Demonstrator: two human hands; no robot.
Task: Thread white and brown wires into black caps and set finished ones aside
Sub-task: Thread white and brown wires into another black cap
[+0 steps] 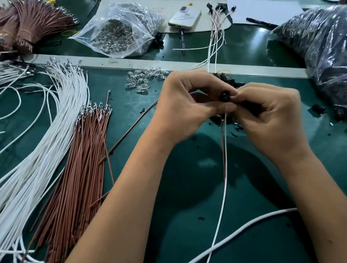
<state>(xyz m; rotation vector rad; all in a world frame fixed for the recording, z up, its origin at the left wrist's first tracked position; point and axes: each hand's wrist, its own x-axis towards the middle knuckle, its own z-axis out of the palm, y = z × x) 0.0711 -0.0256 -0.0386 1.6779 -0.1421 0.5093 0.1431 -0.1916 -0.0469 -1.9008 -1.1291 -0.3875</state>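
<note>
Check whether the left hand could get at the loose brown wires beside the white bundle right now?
Probably not yet: the left hand and the right hand both pinch the black cap. The path to the brown wires looks open once it lets go.

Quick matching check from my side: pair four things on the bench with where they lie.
1. small black cap
2. loose white wire bundle
3. clear bag of clear beads
4. white phone

a. far middle, on pale board
b. pinched between both hands
c. near left on green mat
d. far left of centre, beside tied brown wires

Pairs: 1-b, 2-c, 3-d, 4-a
</note>
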